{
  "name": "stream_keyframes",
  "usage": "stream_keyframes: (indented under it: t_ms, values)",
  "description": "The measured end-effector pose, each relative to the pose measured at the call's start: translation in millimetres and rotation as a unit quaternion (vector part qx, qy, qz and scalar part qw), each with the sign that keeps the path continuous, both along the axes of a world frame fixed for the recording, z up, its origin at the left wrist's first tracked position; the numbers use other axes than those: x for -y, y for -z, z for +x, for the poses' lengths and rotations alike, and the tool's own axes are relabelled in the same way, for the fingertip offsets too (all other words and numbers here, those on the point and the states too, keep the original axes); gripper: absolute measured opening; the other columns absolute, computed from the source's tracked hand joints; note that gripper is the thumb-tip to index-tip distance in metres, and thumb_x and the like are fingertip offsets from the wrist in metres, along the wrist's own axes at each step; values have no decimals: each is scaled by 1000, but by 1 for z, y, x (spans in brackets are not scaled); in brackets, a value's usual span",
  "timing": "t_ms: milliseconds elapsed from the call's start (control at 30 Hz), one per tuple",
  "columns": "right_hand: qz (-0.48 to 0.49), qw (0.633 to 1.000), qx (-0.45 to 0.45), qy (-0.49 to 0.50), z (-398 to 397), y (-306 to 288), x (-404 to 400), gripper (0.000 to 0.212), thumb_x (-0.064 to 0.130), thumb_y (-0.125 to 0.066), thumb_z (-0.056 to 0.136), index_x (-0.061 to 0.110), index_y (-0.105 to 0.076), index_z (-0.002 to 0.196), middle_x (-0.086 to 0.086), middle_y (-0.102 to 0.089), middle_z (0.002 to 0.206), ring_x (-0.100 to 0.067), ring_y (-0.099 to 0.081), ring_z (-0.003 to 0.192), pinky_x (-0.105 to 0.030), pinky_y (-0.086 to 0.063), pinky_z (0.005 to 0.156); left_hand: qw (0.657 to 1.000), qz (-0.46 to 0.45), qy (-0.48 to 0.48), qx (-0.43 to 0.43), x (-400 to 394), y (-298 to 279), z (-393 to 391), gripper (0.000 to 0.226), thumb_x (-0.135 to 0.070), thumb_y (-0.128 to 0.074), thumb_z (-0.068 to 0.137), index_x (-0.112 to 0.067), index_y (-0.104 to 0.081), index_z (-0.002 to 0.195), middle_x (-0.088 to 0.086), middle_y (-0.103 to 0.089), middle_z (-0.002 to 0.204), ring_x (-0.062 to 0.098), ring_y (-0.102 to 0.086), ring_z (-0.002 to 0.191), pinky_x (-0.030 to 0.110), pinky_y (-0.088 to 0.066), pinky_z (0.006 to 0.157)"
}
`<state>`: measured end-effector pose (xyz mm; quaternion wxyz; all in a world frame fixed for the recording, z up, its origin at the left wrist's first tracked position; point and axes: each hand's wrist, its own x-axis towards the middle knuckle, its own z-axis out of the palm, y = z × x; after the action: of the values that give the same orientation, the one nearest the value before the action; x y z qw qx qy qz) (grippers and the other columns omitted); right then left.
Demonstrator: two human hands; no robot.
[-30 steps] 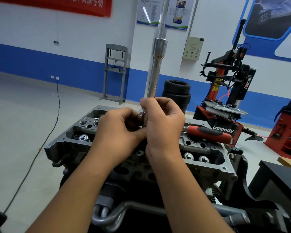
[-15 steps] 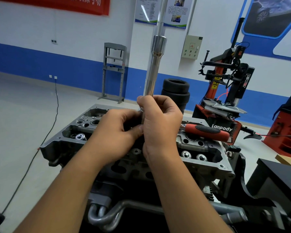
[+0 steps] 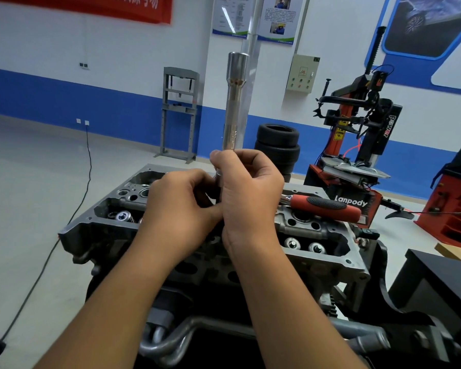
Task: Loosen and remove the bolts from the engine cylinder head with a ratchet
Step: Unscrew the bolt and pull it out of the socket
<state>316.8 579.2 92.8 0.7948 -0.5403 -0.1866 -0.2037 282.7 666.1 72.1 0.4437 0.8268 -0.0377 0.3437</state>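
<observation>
The long socket (image 3: 234,102) stands almost upright above the middle of the cylinder head (image 3: 338,251), its wide open mouth at the top and its lower end sunk into the hands. Its long axis runs straight up from the head, leaning only slightly to the right. The right hand (image 3: 250,193) is curled round the lower shaft. The left hand (image 3: 179,206), just beside it and touching it at the thumb, has its fingers bent in toward the same lower end; whether it pinches a bolt or an adapter there I cannot tell, since the fingers hide it. The ratchet (image 3: 325,206), red handle with a black grip, lies flat on the far right part of the head, handle pointing toward the right edge. It sits close to the right hand, so that hand looks the likelier one to reach it.
</observation>
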Motion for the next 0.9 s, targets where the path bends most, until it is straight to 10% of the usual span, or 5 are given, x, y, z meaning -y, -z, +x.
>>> stream_keyframes:
  t_ms: [167, 367, 900]
  values:
    - [3, 1000, -3, 2, 0, 0, 1, 12, 22, -78, 66, 20, -67, 70, 10, -61, 61, -5, -58, 60, -27, -54, 63, 989, -33, 135, -42, -7, -2, -3, 19, -13, -72, 90, -24, -77, 104, -11, -79, 94, 14, -75, 88, 45, -62, 82]
    - [-3, 1000, 2, -6, -1, 1, 0, 11, 21, -77, 69, 23, -66, 66, 8, -60, 61, -9, -56, 60, -29, -53, 62, 999, -30, 16, -4, -1, -2, -3, 24, -35, -72, 67, -25, -75, 89, -9, -75, 78, 7, -71, 74, 37, -61, 72]
    - [4, 1000, -13, -6, -1, -1, 1, 12, 23, -78, 66, 21, -66, 67, 5, -59, 62, -12, -55, 62, -35, -53, 66, 987, -57, 146, -44, -8, -3, -3, 21, -6, -72, 93, -20, -77, 108, -8, -80, 97, 7, -75, 94, 40, -62, 87]
